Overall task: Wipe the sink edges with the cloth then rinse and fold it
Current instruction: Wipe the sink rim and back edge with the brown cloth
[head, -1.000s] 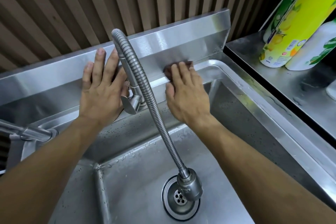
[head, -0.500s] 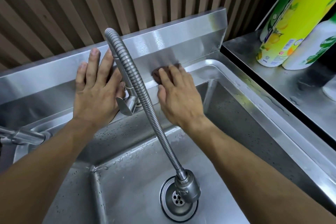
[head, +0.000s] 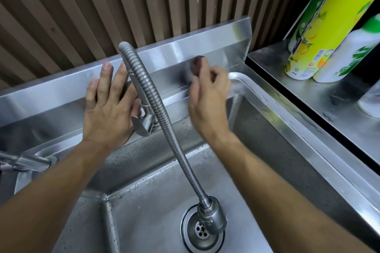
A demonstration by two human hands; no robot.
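A small dark brown cloth [head: 197,65] is bunched into a wad against the upright stainless steel backsplash [head: 216,46] at the rear edge of the stainless steel sink [head: 292,129]; only its upper part is seen above the fingers, so its long axis and facing cannot be told. It is gripped by the right hand [head: 208,96], whose fingers are curled around it and blurred by motion. The left hand [head: 109,107] is laid flat on the backsplash left of the faucet, with its fingers straight and slightly spread and nothing held. Between the two hands a ribbed grey flexible faucet hose [head: 164,121] arches forward and down, its spray head [head: 212,216] hanging over the round drain [head: 200,232]. On the steel counter [head: 329,109] at the right, a yellow lemon-printed bottle [head: 320,26] and a white bottle with a green label [head: 349,55] are stood side by side.
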